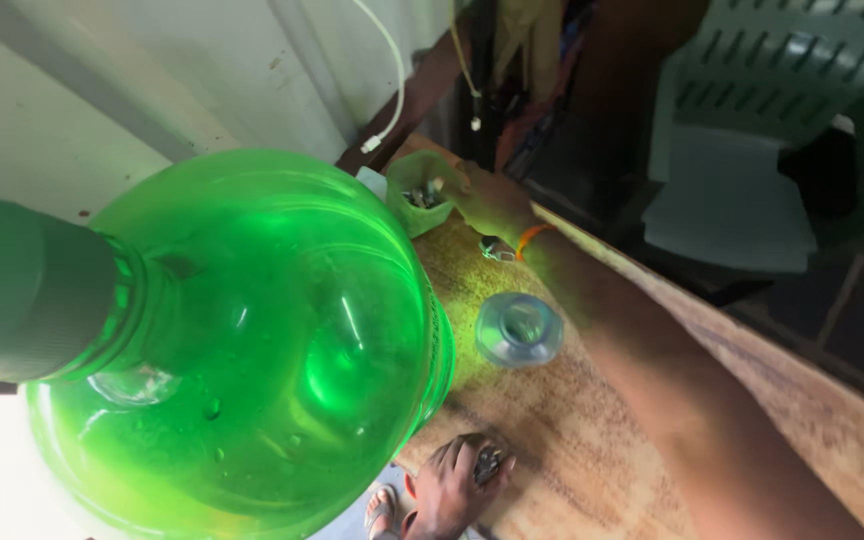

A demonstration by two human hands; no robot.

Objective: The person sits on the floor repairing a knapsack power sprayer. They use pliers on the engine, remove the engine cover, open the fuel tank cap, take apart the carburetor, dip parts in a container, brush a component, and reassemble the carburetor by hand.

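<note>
Two hands were seen over a wooden desk (592,450). At the bottom centre of the frame, the left hand (452,480) was rested on the desk edge, its grip closed narrowly around a small dark metallic object (488,464) that was too small to be identified. In the upper centre, the right hand (487,200) was stretched out along a long forearm, with an orange band (530,238) worn at the wrist; its fingers were placed at the rim of a pale green container (414,180) in which small greyish pieces were held. Whether anything was pinched in that grip could not be told, since the fingertips were turned away from the camera.

Just below the wrist, a small shiny item (497,250) was laid on the desk. Nearer the centre, a clear bluish plastic cap (519,328) was set down on the wood, apart from both hands. Most of the left half of the frame was filled by a large green transparent bottle (252,350), viewed from above, with its dark green cap (22,290) at the far left edge. A white cable (392,90) was hung down the wall at the top, and a pale green plastic chair (752,120) was placed at the upper right.
</note>
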